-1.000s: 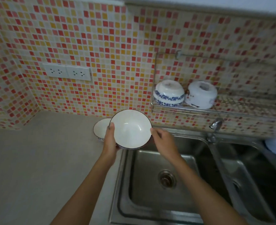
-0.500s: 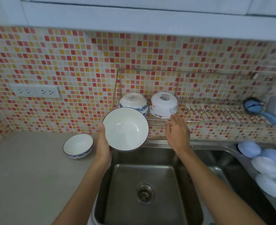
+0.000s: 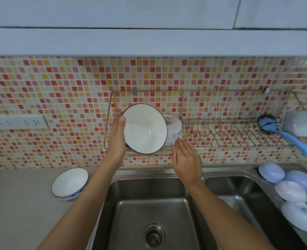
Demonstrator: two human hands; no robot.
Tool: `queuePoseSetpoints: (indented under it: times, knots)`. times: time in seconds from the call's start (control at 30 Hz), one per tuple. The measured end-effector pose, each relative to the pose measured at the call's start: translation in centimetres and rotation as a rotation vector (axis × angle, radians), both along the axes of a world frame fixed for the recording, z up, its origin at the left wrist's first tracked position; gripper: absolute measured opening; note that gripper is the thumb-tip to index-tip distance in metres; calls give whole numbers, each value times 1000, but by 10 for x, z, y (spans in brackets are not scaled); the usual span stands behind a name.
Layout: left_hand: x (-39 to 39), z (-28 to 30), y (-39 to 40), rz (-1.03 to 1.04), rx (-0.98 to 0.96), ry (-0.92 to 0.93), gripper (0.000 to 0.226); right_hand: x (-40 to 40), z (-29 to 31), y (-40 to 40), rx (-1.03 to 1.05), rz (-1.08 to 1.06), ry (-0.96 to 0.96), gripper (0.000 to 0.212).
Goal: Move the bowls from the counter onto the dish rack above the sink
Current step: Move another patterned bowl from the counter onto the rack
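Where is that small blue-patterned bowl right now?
The small blue-patterned bowl sits upright on the counter, left of the sink and the person's left forearm, untouched.

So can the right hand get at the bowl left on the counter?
Probably not directly. The right hand is free and open, but the counter bowl sits beyond the left arm, which crosses between them while the left hand holds the big bowl at the rack.
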State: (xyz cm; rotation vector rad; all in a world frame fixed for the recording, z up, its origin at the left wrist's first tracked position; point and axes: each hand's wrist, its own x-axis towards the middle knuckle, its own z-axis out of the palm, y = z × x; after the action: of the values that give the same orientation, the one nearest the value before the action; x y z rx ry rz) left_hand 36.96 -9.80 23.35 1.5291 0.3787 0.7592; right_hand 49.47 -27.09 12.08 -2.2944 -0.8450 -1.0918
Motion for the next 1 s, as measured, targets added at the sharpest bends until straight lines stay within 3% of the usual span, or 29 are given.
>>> queuePoseSetpoints:
  times: [0.13, 0.4, 0.57, 0.73, 1.0]
  knots:
    - [39, 30, -4, 45, 305, -64, 44, 0, -5, 6, 60, -13, -16, 33]
    - [104, 36, -5, 139, 1149, -2, 53, 6, -11, 9, 88, -14, -43, 30]
    - [125, 18, 2, 183, 1527, 8, 59, 5, -12, 11, 124, -22, -75, 29]
    - [142, -7, 6, 125, 1765, 16, 51, 5, -10, 12, 141, -24, -79, 31]
    - [150, -26, 12, -50, 1844, 69, 53, 3, -11, 13, 149, -16, -70, 33]
